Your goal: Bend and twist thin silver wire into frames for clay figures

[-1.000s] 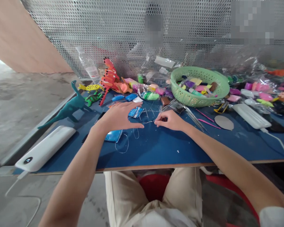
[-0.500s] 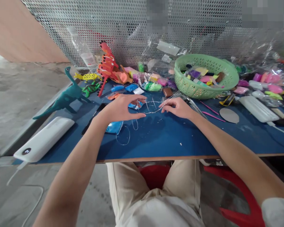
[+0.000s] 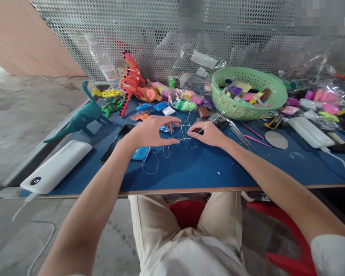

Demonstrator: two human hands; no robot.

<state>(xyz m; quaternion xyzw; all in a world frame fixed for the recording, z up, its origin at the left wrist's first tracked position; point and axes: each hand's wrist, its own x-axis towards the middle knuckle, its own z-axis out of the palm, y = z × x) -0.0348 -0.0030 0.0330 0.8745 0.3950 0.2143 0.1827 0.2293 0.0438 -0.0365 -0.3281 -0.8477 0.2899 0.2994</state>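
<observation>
A thin silvery wire frame (image 3: 185, 138), made of twisted strands with cross loops, is held above the blue tabletop between both hands. My left hand (image 3: 150, 131) cups its left end, thumb below and fingers above, spaced apart around the wire. With thumb and forefinger pinched together, my right hand (image 3: 209, 133) grips the frame's right end. Long loose wire ends stick out past the right fingers, up toward the basket. Wire loops (image 3: 150, 168) dangle or lie below the left hand, near a blue packet (image 3: 140, 153). Part of the frame is hidden by the fingers.
A green basket (image 3: 247, 112) of clay packs stands at the back right. Toy dinosaurs, including a teal long-necked one (image 3: 84, 115) and a red one (image 3: 130, 76), stand left. White power banks (image 3: 56, 166) lie at both sides. Pink tools (image 3: 257, 141) and a grey disc (image 3: 276, 140) lie right.
My right hand has moved slightly left along the wire frame, closer to my left hand. A wire strand now rises upright between the hands. The view has shifted a little.
</observation>
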